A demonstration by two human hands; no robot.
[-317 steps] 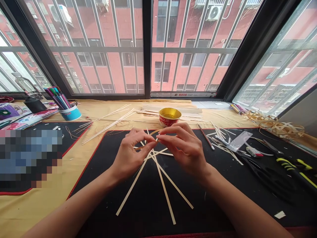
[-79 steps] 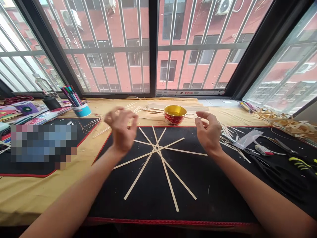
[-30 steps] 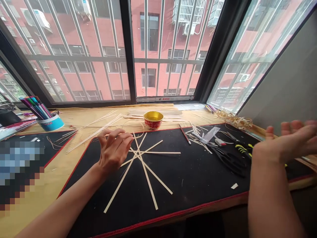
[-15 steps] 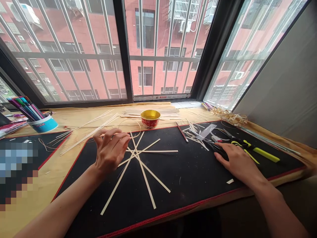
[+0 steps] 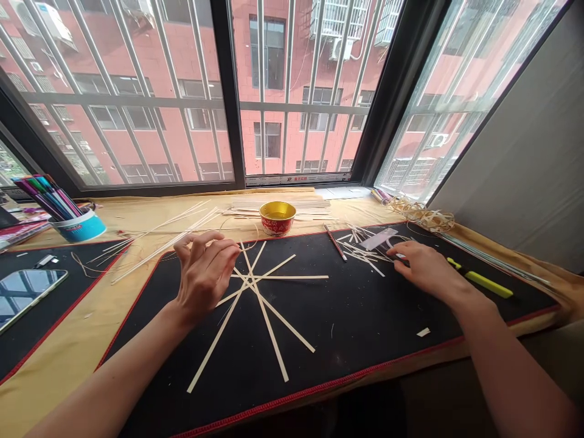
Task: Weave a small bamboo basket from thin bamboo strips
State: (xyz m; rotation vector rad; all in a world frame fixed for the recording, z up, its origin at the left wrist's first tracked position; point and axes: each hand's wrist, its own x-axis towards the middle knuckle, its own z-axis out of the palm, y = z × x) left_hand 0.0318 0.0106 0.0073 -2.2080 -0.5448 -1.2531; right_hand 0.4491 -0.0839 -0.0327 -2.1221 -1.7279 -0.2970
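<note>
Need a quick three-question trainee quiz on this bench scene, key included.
1. True or false: the round red bowl with a gold inside stands on the black mat with red edging.
2. Which is nearer the pile of loose pale thin strips: A) left hand, B) right hand?
3. Fill in: the round blue-and-white cup holds coloured ____.

Key: 1 false; 2 B; 3 pens.

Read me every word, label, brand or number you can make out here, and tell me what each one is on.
Nothing can be read for certain.
Printed strip along the bottom of the window frame: dark characters, too small to read.
Red bowl with a gold inside: markings on its side, too small to read.
Blue and white pen cup: label too blurred to read.
</note>
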